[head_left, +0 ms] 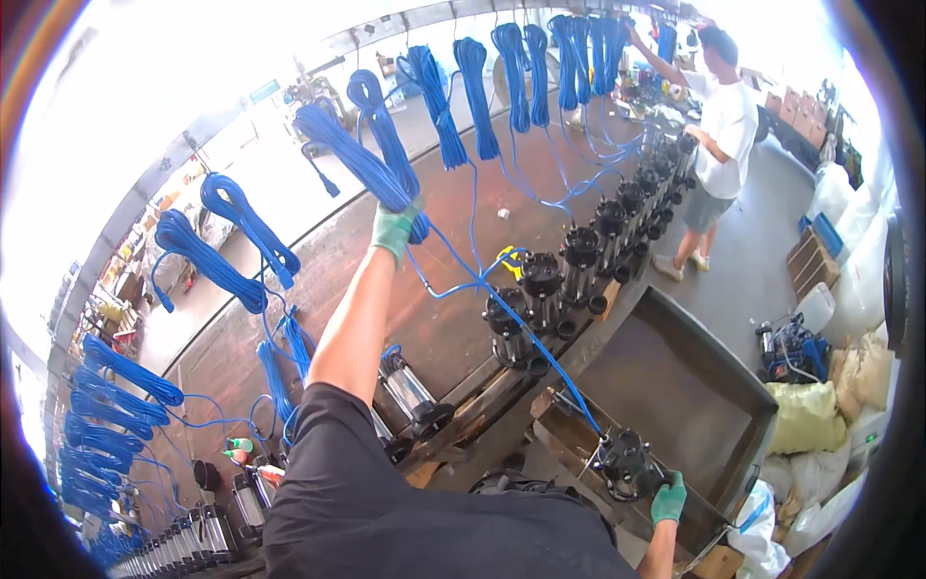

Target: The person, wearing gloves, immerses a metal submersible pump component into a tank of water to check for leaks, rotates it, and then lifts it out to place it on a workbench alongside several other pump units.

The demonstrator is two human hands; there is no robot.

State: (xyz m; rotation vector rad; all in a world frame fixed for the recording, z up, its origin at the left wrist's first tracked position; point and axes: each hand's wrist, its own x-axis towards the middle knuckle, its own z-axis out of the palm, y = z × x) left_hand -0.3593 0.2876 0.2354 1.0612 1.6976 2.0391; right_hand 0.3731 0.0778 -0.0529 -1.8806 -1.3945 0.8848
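Note:
My left hand [394, 232], in a green glove, is raised over the bench and closed round a coiled blue cable [347, 150]. The coil slants up and left from my grip, with a plug [330, 185] dangling beside it. From there the blue cable runs down to a submersible pump [625, 463] with a black top. At the pump's right side my right hand [668, 498], also green-gloved, is closed on its black edge or handle; the exact grip is partly hidden. The pump is at the near end of an open metal tank [666, 376].
Several blue cable coils [473, 96] hang from an overhead rail [405, 19]. Steel-and-black pumps [580, 261] line the bench [338, 261] edge; others [415, 391] lie tilted. A person [723, 125] in white stands at the far right. Sacks [815, 417] lie right of the tank.

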